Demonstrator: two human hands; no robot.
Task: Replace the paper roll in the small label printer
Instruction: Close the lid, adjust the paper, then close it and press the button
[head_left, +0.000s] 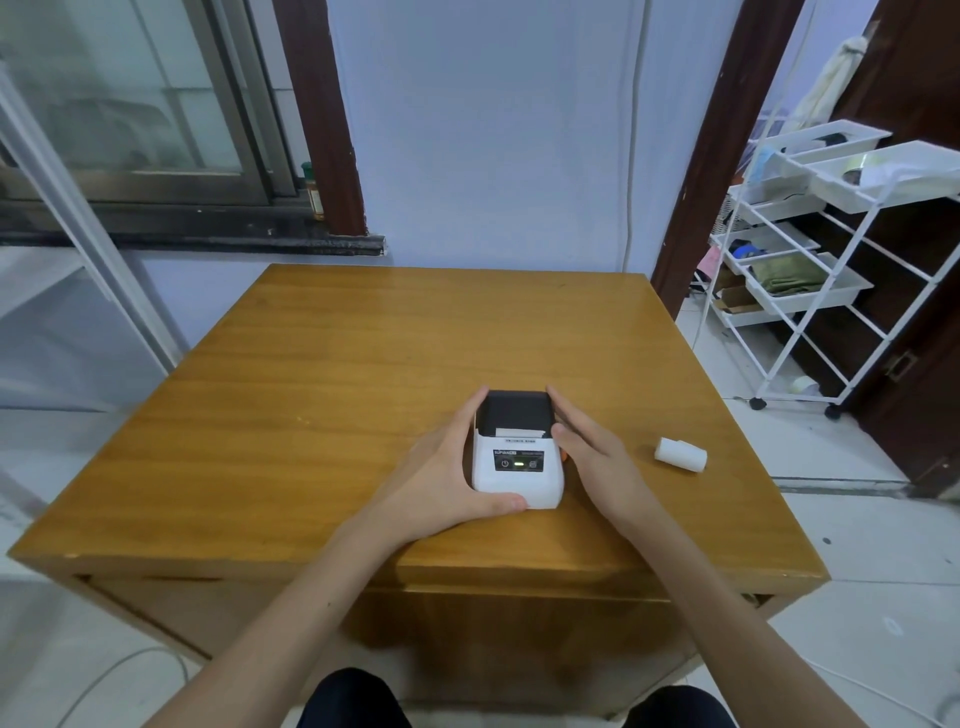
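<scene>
Two hands flank the label printer (517, 449) on the wooden tabletop (322, 374). Left hand (447, 478) fingers are spread and clasp the printer's left side, thumb across its near corner. Right hand (592, 457) fingers lie together, flat against the printer's right side. A green light shows on the front panel. Right of the right hand, apart from it, lies a paper roll (680, 454).
</scene>
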